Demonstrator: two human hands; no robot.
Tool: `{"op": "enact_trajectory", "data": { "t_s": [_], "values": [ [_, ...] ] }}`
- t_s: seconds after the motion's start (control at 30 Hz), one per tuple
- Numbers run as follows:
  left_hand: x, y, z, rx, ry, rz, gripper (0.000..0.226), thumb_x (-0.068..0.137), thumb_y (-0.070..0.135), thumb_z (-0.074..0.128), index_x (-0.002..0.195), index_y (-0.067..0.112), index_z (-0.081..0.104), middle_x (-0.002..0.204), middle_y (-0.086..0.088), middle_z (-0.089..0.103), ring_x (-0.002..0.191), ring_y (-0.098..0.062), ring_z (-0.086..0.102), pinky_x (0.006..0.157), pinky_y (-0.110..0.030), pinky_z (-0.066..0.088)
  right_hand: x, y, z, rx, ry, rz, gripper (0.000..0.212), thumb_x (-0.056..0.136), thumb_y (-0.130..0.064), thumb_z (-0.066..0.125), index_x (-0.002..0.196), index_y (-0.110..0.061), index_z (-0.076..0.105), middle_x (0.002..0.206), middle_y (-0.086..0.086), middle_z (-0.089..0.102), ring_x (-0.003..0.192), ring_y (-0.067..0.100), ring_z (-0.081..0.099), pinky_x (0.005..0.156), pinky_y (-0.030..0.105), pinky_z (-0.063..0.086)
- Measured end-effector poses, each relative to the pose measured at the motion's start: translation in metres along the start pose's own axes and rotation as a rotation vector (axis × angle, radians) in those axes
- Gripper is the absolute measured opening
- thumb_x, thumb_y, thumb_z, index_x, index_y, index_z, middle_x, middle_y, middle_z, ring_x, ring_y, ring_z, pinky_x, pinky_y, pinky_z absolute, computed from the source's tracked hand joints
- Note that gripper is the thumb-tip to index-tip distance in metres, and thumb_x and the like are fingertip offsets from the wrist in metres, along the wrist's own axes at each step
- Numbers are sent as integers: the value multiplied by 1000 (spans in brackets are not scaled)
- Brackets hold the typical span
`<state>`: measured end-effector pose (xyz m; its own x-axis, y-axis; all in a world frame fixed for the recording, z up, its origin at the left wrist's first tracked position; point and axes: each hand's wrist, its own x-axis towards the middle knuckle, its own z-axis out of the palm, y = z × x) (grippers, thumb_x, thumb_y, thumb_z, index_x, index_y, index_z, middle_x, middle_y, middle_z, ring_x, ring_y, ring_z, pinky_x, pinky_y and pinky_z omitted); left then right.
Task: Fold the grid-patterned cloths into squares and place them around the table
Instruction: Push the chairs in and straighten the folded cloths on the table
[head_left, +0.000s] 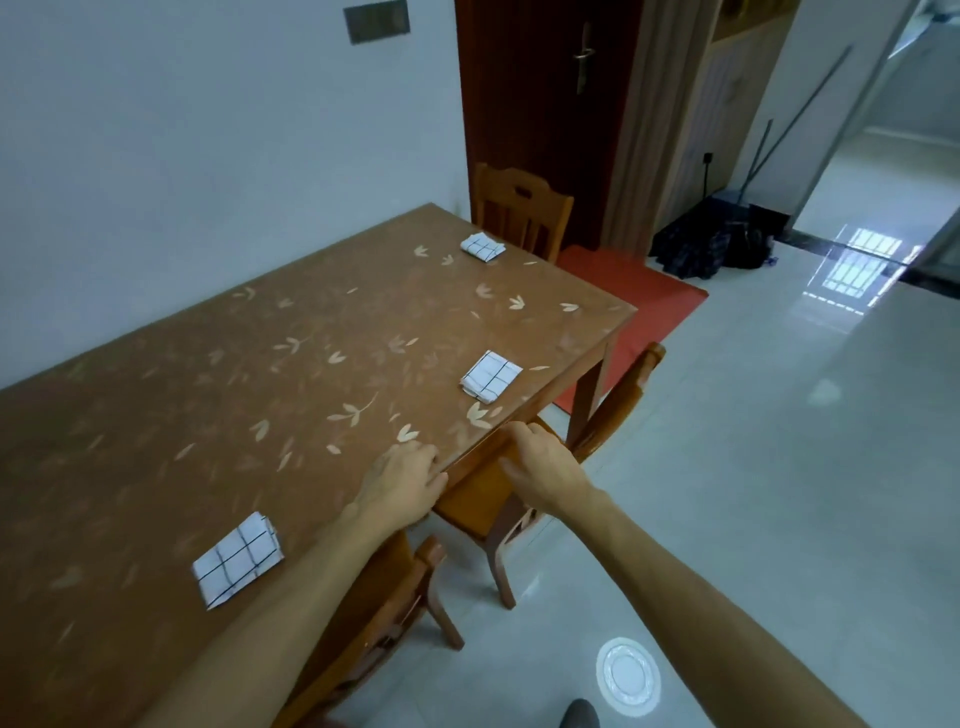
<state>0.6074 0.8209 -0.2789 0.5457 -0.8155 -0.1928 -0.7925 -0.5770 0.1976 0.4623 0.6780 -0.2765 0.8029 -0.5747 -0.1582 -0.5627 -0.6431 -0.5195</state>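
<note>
Three folded white cloths with a black grid lie on the brown leaf-patterned table (218, 395). The near cloth (238, 560) is by the front edge at the left, the middle cloth (490, 375) sits near the right front corner, and the far cloth (483, 247) lies at the far end by a chair. My left hand (402, 475) rests palm down on the table's front edge, holding nothing. My right hand (540, 465) is just off the edge beside it, fingers curled at the rim, above a chair seat. No cloth is in either hand.
One wooden chair (519, 208) stands at the far end, another (597, 415) is tucked under the right front side, a third (395, 613) below my left arm. A red mat (639, 291), a dark bundle (711, 244) and a white floor drain (627, 674) are on the tiled floor.
</note>
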Motion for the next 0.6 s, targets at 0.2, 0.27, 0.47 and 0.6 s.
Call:
{"op": "enact_trajectory", "data": {
  "t_s": [0.2, 0.27, 0.47, 0.6],
  "values": [
    [53, 68, -13, -42, -35, 16, 27, 97, 38, 56, 117, 22, 65, 114, -6, 67, 109, -28, 64, 84, -36, 50, 24, 61, -47, 11, -47, -3, 30, 97, -25, 49, 126, -17, 58, 122, 4, 64, 107, 24, 63, 93, 37, 55],
    [69, 83, -15, -42, -42, 6, 31, 98, 38, 56, 123, 22, 64, 118, -5, 67, 110, -27, 63, 82, -34, 48, 36, 78, -56, 0, -60, 11, 30, 97, -26, 50, 124, -15, 58, 121, 6, 64, 107, 25, 64, 93, 39, 55],
    [120, 90, 0, -120, -92, -91, 28, 98, 39, 57, 119, 22, 63, 119, -2, 68, 109, -25, 65, 78, -32, 45, 79, 108, -64, -11, -143, 12, 35, 99, -28, 50, 133, -17, 54, 128, 7, 61, 113, 28, 63, 98, 42, 54],
    [164, 77, 24, -208, -99, -172, 31, 96, 37, 59, 121, 19, 64, 120, -8, 66, 107, -25, 64, 91, -39, 53, 123, 117, -59, -58, -200, -58, 38, 100, -26, 50, 137, -17, 50, 131, 7, 60, 117, 26, 60, 103, 41, 50]
  ]
}}
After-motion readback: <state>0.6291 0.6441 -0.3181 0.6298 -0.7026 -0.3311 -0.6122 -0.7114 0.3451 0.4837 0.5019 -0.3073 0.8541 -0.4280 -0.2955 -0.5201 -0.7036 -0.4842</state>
